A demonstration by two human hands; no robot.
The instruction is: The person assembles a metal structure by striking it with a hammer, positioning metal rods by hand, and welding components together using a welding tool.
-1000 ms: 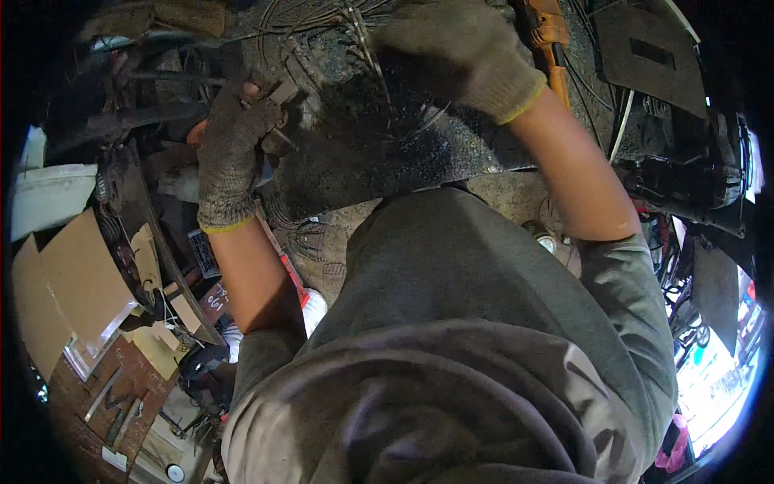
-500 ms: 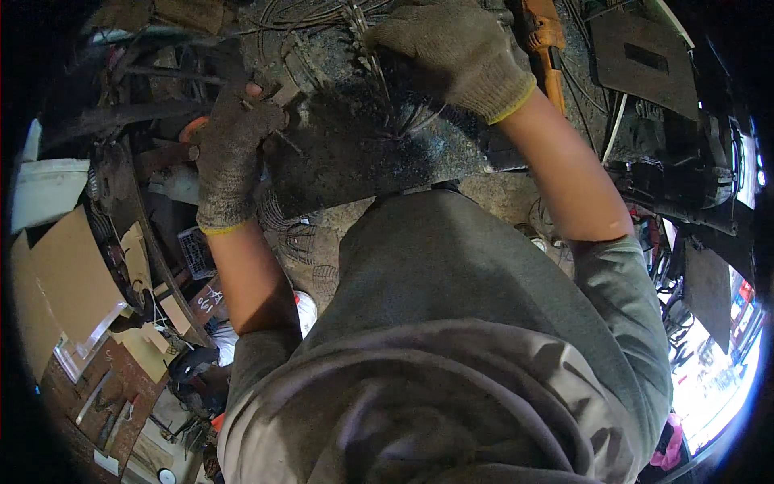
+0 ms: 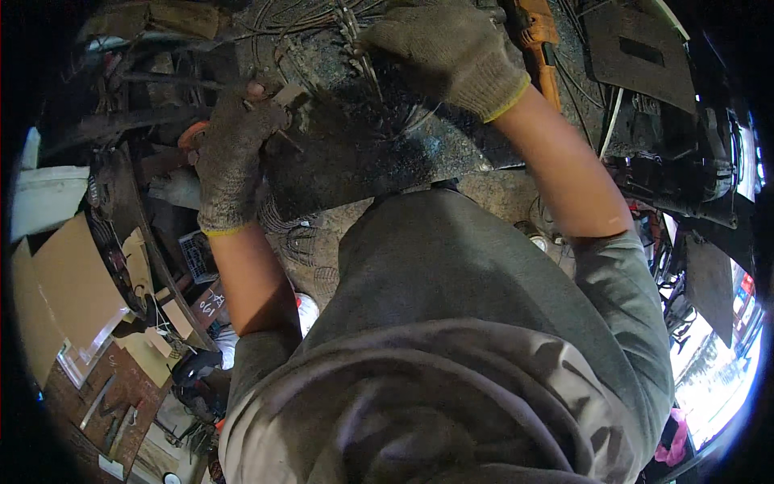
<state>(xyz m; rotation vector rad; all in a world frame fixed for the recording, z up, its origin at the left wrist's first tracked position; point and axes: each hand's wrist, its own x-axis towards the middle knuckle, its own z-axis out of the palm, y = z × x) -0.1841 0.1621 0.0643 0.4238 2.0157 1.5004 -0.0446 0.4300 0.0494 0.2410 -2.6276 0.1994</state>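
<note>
big dark worktop (image 3: 379,161) up top, dirty and black, with thin wires (image 3: 306,20) looped all over the far side. grey shirt (image 3: 451,347) filling the low half of the view. brown cardboard (image 3: 64,282) down on the left, orange tool (image 3: 538,32) lying just beside the right wrist.

compared with a second ago: left hand (image 3: 234,157) lifted a little higher and closer to the worktop's edge, right hand (image 3: 447,52) slid a bit more to the middle. looks like small moves only, so likely the same step going on, working at the wires rather than starting something new.

both arms bare, reaching up and away from the body, elbows bent, both in dirty knit gloves with yellow cuffs. left hand curled shut around a small pale block (image 3: 289,95) at the edge of the worktop, thumb side up, wrist straight. right hand bent down from above, fingers pressed together and pinching a bunch of wire ends (image 3: 355,36) that stick up from under the glove. bunch sits on the far part of the worktop, between the two hands, closer to the right one.
</note>
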